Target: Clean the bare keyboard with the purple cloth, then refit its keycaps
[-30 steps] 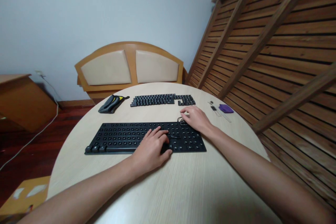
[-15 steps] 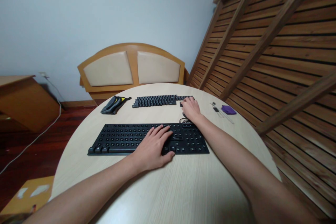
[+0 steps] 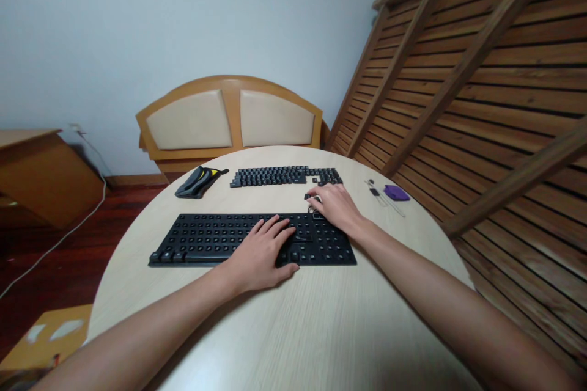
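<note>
A black keyboard (image 3: 211,238) with most of its keycaps off lies across the table; a few caps and the space bar (image 3: 206,254) sit along its near row. My left hand (image 3: 263,250) rests flat on its right half, fingers spread. Above the keyboard's far edge, my right hand (image 3: 334,203) pinches a small black keycap (image 3: 307,197) between thumb and fingers. Behind it, loose black keycaps (image 3: 270,176) stand in rows, with a smaller group (image 3: 328,175) to their right. A coiled cable (image 3: 312,210) shows partly beneath my right hand.
The round pale table (image 3: 293,330) holds a grey, black and yellow pouch (image 3: 199,182) at the far left. On the right lie a purple cloth (image 3: 396,192) and a thin wire tool (image 3: 383,198). A slatted wooden panel (image 3: 481,104) leans beyond the right edge.
My right hand has come back from the smaller keycap group toward the keyboard, now with a keycap in its fingers. My left hand stays on the keyboard; the whole view has shifted slightly.
</note>
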`<action>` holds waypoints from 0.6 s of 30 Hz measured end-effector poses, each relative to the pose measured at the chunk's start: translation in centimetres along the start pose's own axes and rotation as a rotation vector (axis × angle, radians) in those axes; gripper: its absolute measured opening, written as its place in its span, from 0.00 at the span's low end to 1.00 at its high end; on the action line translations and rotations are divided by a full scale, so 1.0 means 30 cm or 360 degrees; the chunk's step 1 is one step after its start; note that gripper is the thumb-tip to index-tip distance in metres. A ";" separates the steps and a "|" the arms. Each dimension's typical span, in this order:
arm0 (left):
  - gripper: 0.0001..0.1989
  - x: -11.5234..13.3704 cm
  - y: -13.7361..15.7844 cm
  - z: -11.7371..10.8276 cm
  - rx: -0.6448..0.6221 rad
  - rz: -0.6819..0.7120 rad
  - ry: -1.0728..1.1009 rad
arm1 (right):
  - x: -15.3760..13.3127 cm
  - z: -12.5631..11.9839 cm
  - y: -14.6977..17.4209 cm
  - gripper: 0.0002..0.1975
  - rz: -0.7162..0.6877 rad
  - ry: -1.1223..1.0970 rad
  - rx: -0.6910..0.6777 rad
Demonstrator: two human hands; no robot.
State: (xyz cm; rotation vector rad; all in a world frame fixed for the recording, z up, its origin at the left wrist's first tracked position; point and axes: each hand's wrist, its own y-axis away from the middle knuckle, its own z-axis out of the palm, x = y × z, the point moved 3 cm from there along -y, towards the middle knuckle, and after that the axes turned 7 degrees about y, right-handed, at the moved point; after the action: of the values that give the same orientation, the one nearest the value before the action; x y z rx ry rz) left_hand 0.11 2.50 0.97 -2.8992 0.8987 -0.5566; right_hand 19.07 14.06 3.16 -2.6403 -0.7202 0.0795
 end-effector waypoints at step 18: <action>0.12 0.060 -0.018 -0.010 0.0328 0.0061 0.0385 | -0.126 -0.105 0.243 0.08 -0.0258 -0.0877 -0.0147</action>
State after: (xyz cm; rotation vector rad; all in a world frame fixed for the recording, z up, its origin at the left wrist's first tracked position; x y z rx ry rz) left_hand 1.68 1.97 1.90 -2.6637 0.8612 -0.9517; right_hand 19.75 5.28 2.99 -2.6473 -1.1301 0.7659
